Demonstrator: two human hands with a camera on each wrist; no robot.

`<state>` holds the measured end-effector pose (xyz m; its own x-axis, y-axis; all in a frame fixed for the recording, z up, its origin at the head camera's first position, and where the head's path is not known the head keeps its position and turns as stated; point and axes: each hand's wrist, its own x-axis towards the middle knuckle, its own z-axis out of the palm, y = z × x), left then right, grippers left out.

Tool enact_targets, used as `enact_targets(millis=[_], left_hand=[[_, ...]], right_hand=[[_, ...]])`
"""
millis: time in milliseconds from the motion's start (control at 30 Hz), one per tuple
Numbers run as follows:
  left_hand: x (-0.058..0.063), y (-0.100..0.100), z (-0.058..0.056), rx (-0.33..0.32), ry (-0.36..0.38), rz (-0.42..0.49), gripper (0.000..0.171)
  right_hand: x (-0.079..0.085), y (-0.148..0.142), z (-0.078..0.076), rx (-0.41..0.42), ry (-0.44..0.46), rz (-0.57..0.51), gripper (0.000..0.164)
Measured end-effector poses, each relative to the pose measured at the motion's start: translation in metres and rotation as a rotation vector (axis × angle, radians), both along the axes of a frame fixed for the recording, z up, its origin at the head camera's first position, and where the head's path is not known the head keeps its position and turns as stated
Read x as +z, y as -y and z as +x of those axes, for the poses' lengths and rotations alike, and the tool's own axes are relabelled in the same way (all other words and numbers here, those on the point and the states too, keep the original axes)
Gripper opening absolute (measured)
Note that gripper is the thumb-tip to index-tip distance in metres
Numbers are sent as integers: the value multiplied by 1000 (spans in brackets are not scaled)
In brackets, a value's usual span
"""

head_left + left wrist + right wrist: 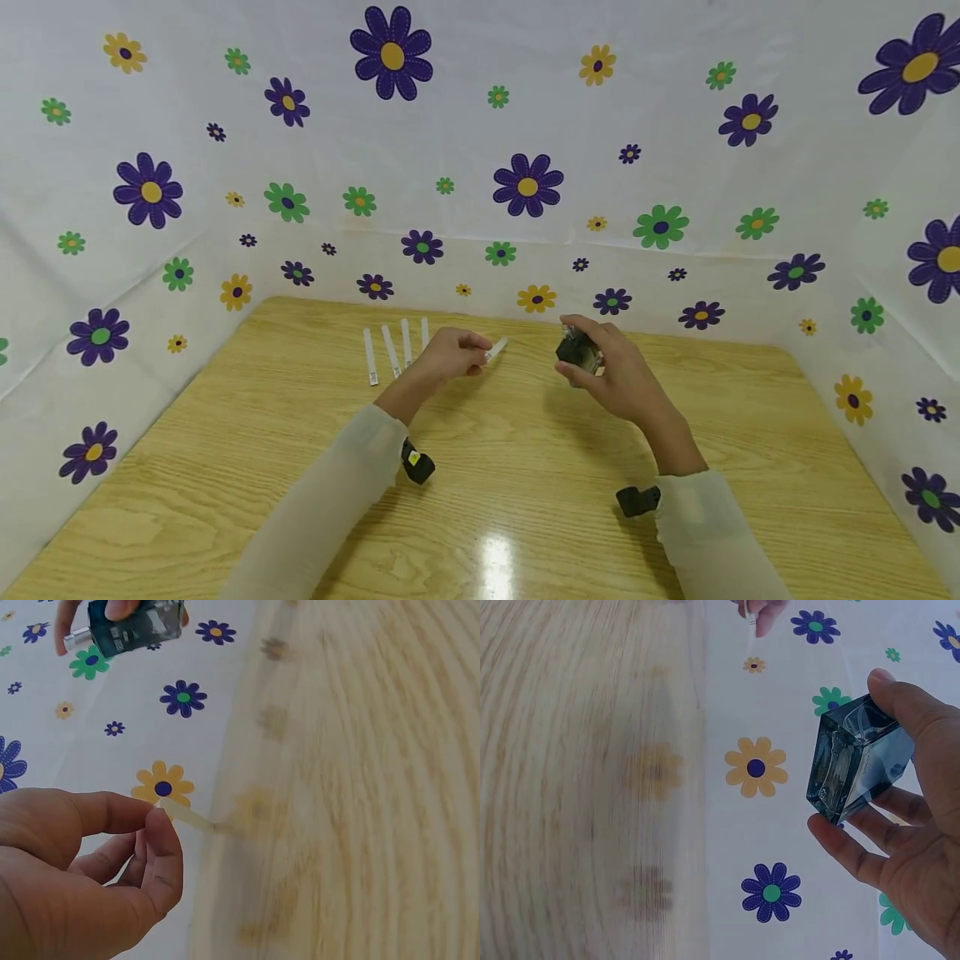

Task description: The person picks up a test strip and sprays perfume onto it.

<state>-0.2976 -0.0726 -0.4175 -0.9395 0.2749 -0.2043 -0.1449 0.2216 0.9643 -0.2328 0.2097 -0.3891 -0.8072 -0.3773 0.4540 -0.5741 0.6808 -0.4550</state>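
Between thumb and fingertips, my left hand [450, 354] pinches one end of a white paper test strip [497, 348]; its free end points away to the right. The left wrist view shows that strip [187, 815] as a pale narrow band beyond the fingertips. A dark blue-green glass perfume bottle [859, 754] is held in my right hand [618, 371], thumb on one side and fingers on the other. In the left wrist view the bottle [139, 628] lies sideways, its silver spray nozzle to the left. The two hands are apart, both above the table.
Several more white strips [370, 357] lie side by side on the wooden table [480, 467], left of my left hand and partly behind it. A white cloth [450, 125] printed with flowers stands along the table's back and sides.
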Motion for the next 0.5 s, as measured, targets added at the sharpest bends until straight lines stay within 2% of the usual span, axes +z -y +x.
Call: enact_targets(millis=[300,500], left_hand=[[-4,6,-8,-6,11,-98,25],[-5,6,-9,-11,49,-86,26]], right_hand=[[2,-1,0,-18,-1,2,67],[4,0,2,-9,5,-19,67]])
